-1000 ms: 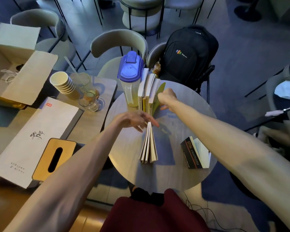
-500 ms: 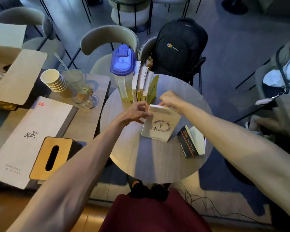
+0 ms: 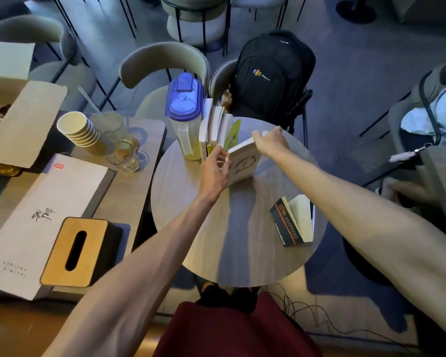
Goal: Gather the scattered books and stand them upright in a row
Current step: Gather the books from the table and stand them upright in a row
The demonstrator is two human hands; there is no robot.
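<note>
A white book [image 3: 243,163] is gripped at both ends and is being brought in tilted toward the row! The left hand [image 3: 214,168] is closed around the near corner of the spine edge, thumb on one side and fingers [image 3: 223,153] curled over the top, while the right hand [image 3: 271,140] is clamped on the far upper corner, so that the cover is steadied from two points and can be swung upright without flopping open. Just beyond the left-hand grip, the row of books [image 3: 214,130] is seen standing on edge, leaned against a plastic jug [image 3: 184,119] with a blue lid, which appears to be used as a bookend; a yellow-green cover [image 3: 232,136] at the end of the row is bent outward, right beside the incoming book. The white book's lower edge seems to be resting on the round table [image 3: 204,228], though contact is partly hidden by the left hand. Well apart from both grips, toward the body and under the right forearm, a black book [image 3: 285,222] and a pale one touching it [image 3: 303,217] are left lying near the table's rim, not yet gathered. By judgement, the task is past halfway: the white book must be pressed flush against the loose green cover, or the row may fan open and slide.
</note>
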